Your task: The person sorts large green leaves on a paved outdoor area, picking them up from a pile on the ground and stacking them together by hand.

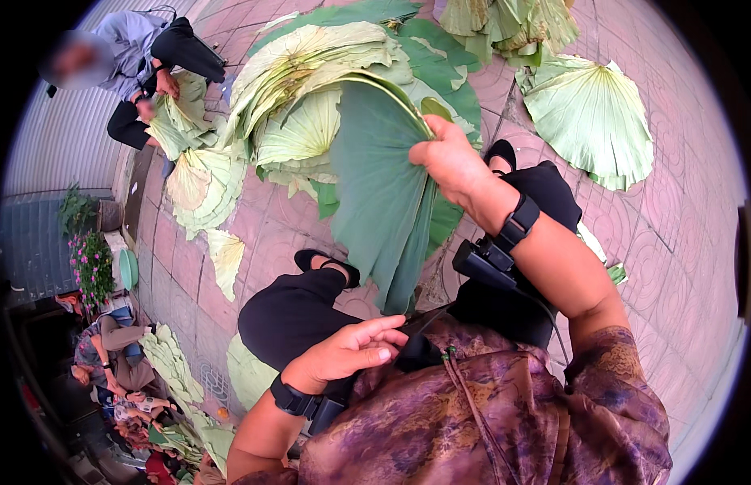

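Observation:
My right hand (458, 166) is closed on the edge of a large lotus leaf (371, 170), pinched between thumb and fingers. The leaf hangs down in front of my knees, its dark green face toward me and a pale fold along its top. Just beyond it lies a thick pile of pale green lotus leaves (310, 61), some browned, with darker leaves beneath. Over my lap, my left hand (343, 353) holds nothing; its fingers are stretched out and the thumb stands apart. Both wrists wear black straps with small devices.
More leaves (590, 121) lie on the pink paving (666, 259) at right and in a heap (513, 28) at the top. At upper left a seated person (149, 56) handles leaves. Several people (120, 356) sit at lower left beside leaves, near a flowering plant (90, 267).

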`<state>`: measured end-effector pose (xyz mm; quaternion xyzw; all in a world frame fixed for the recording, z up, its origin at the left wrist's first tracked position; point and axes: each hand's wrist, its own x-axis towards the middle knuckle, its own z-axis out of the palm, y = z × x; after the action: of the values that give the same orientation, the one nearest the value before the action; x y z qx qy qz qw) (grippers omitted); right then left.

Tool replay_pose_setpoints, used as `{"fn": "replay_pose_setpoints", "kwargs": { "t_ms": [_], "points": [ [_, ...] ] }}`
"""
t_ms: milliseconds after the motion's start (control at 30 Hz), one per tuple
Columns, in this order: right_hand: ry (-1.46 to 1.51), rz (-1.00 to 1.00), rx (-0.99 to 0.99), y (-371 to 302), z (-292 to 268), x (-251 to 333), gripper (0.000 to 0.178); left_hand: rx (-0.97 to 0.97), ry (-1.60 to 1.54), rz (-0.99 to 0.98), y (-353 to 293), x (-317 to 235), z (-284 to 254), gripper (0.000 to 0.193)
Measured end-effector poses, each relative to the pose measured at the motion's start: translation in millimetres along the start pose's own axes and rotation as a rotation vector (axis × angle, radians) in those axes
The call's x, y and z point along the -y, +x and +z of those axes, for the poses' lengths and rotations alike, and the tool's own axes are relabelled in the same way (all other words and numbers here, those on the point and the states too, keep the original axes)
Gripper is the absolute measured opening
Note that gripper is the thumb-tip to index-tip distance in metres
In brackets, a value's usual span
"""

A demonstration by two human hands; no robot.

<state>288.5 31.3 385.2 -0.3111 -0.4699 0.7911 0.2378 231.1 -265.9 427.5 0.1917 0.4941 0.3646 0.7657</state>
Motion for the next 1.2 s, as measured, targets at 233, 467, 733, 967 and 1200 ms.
{"fn": "replay_pose_setpoints", "kwargs": {
  "t_ms": [233,467,733,967,1200],
  "points": [
    [0.187,-0.066,-0.119,36.4,-42.9,44.5,0.023,-0.121,-0.042,0.041,5.7,-0.7,-4.3,0.043],
    [0.205,-0.06,-0.275,62.5,-52.5,15.7,0.024,-0.281,0.218,0.229,37.1,-53.1,8.8,0.038],
    [0.16,-0.003,-0.306,75.7,-41.9,20.5,0.033,-0.115,0.6,0.367,91.1,-97.9,18.5,0.034],
    [0.0,-0.309,-0.349,79.2,-63.2,42.2,0.035,-0.368,0.237,0.059,108.8,-71.1,-52.6,0.039],
    [-0.201,-0.398,-0.423,86.4,-66.7,47.7,0.037,-0.774,-0.166,0.102,104.3,-72.6,-98.2,0.031]
  ]
}}
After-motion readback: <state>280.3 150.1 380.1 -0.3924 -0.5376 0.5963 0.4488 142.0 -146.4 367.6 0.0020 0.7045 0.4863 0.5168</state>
